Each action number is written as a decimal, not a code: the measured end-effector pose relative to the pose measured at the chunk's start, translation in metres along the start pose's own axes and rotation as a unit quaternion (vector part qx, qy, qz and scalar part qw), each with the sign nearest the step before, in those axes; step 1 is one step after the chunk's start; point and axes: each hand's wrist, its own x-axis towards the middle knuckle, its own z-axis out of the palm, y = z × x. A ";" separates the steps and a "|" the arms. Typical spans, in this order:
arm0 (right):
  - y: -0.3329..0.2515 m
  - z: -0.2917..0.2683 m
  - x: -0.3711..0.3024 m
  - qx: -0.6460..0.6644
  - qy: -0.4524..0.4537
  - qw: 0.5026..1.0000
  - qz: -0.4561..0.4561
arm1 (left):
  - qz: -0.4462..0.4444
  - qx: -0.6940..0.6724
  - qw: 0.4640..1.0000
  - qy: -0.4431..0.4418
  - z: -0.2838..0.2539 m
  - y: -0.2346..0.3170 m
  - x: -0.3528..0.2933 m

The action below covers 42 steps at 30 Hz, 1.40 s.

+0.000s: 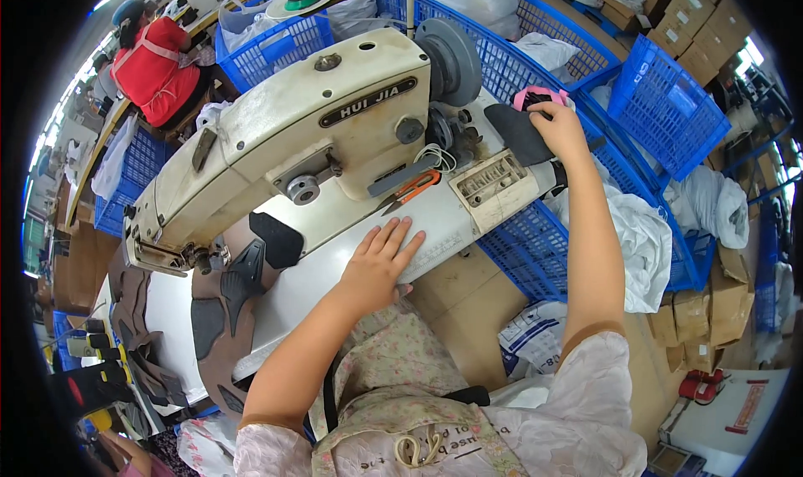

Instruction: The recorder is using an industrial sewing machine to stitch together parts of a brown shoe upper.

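My left hand lies flat on the white sewing machine bed, fingers spread, holding nothing. Just beyond its fingertips rest orange-handled thread snips. At the right end of the machine, my right hand has its thumb and fingers pinched together over a pink container or bag with dark contents; what they grip is too small to tell. A dark grey flat piece lies beside that hand. Brown shoe-upper pieces with black overlays sit under and left of the needle end of the cream sewing machine.
Blue plastic crates stand behind and right of the machine, some with white bags. Cardboard boxes are stacked at the right. Thread cones stand at the lower left. A person in red sits at the far left.
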 end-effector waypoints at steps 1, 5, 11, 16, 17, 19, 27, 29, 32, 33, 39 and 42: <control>0.007 0.003 0.002 0.023 -0.017 1.000 -0.003 | 0.003 -0.002 1.000 0.001 0.000 -0.001 0.000; 0.036 0.022 0.006 0.134 -0.083 0.985 0.067 | -0.001 -0.006 1.000 0.008 0.001 -0.001 -0.001; 0.068 0.052 0.019 0.126 -0.092 0.986 0.066 | -0.001 0.000 1.000 0.011 -0.003 0.000 0.002; 0.072 0.053 0.015 0.184 -0.061 0.979 0.056 | 0.010 0.004 0.999 0.030 0.001 -0.002 -0.001; 0.073 0.052 0.014 0.215 -0.028 0.975 0.052 | 0.008 0.004 0.999 0.032 0.003 -0.003 -0.001; 0.068 0.051 0.009 0.224 -0.042 0.971 0.069 | 0.006 0.017 0.999 0.029 0.005 -0.005 -0.002; 0.003 0.033 -0.035 0.115 0.043 0.992 -0.004 | -0.008 0.024 1.000 0.009 0.007 -0.009 -0.009; -0.015 0.037 -0.045 0.098 0.023 0.995 -0.013 | -0.016 0.022 1.000 0.006 0.014 -0.007 -0.012; 0.003 0.034 -0.044 0.114 0.003 0.993 -0.024 | -0.011 -0.009 0.998 0.053 0.024 -0.009 -0.016; 0.006 0.035 -0.045 0.152 -0.018 0.988 -0.004 | -0.004 -0.007 0.999 0.040 0.020 -0.008 -0.022; 0.039 0.043 -0.028 -0.013 -0.026 0.998 -0.061 | -0.001 0.006 0.998 0.057 0.026 -0.006 -0.050; 0.039 0.050 -0.026 0.002 -0.037 0.998 -0.047 | -0.004 0.028 0.997 0.073 0.028 -0.005 -0.052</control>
